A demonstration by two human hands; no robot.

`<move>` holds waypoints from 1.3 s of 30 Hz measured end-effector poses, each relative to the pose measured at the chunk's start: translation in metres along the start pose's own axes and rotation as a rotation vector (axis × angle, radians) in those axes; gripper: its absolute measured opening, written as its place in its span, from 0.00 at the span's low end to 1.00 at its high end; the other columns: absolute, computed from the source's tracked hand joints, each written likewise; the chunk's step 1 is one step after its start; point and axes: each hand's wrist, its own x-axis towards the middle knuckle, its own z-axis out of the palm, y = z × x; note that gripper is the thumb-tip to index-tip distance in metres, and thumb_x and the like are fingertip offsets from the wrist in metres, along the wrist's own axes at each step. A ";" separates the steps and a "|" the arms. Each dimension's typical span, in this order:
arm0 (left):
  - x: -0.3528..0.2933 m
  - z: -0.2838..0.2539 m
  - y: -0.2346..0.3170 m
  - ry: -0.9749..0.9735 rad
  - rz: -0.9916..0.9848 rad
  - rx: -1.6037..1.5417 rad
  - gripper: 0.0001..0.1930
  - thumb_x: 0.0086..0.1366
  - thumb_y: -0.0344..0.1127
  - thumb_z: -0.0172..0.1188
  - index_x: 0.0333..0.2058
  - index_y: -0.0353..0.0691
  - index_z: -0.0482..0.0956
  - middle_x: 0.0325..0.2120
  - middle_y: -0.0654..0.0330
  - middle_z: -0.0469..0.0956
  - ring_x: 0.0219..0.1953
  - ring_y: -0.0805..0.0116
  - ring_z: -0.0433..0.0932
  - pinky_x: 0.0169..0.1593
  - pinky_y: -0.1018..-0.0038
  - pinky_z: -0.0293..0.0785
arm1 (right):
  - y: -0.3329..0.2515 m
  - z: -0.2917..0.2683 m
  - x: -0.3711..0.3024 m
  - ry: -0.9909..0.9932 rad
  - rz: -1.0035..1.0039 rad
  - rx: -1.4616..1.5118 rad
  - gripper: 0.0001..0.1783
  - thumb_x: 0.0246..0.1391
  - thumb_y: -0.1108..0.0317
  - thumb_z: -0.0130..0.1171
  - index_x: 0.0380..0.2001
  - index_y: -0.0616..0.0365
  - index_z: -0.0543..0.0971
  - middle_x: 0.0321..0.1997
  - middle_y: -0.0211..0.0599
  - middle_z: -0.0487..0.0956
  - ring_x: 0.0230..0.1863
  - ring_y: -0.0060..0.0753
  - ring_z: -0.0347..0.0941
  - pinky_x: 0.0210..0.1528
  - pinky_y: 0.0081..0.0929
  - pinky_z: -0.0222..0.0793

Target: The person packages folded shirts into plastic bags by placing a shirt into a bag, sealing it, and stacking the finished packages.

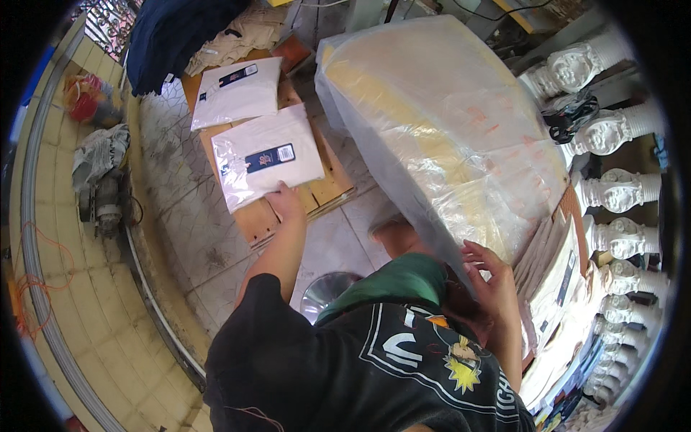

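Note:
My left hand (288, 202) is at the near edge of a flat, clear-wrapped white garment (302, 162) with a dark label band, its fingers closed on that edge and partly hidden. The pack lies over a wooden board (333, 180) on the floor. Just beyond it is a second wrapped white garment (245, 90) with a similar band. My right hand (495, 284) is beside the lower edge of a big bulging translucent plastic bag (432, 101), fingers curved and apart, with nothing visible in them. Whether it touches the bag I cannot tell.
Dark blue cloth (176, 39) and beige folded garments (241, 36) lie at the far left. A stack of wrapped garments (551, 270) stands at my right, before white balusters (615, 189). A small motor (108, 205) sits by the tiled ledge (79, 288). A round metal stool (324, 291) is below me.

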 end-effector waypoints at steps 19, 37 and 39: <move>0.135 0.171 0.069 0.011 -0.023 -0.083 0.30 0.59 0.47 0.55 0.49 0.24 0.67 0.47 0.45 0.72 0.46 0.54 0.73 0.48 0.64 0.70 | -0.023 -0.005 0.022 0.019 -0.019 -0.052 0.23 0.46 0.79 0.59 0.49 0.59 0.74 0.43 0.43 0.78 0.41 0.35 0.76 0.44 0.28 0.70; 0.018 -0.001 0.054 -0.872 1.203 1.723 0.47 0.47 0.54 0.65 0.65 0.60 0.50 0.67 0.58 0.44 0.67 0.46 0.42 0.58 0.37 0.42 | -0.009 -0.004 0.003 0.030 -0.192 -0.145 0.16 0.49 0.68 0.58 0.43 0.58 0.76 0.40 0.45 0.77 0.41 0.47 0.75 0.42 0.37 0.71; 0.036 0.005 0.061 -0.809 1.162 1.850 0.45 0.51 0.52 0.64 0.65 0.63 0.49 0.67 0.60 0.44 0.67 0.46 0.42 0.59 0.37 0.41 | -0.007 -0.003 -0.007 0.068 -0.229 -0.120 0.16 0.49 0.68 0.58 0.43 0.57 0.75 0.39 0.45 0.78 0.40 0.48 0.75 0.41 0.38 0.71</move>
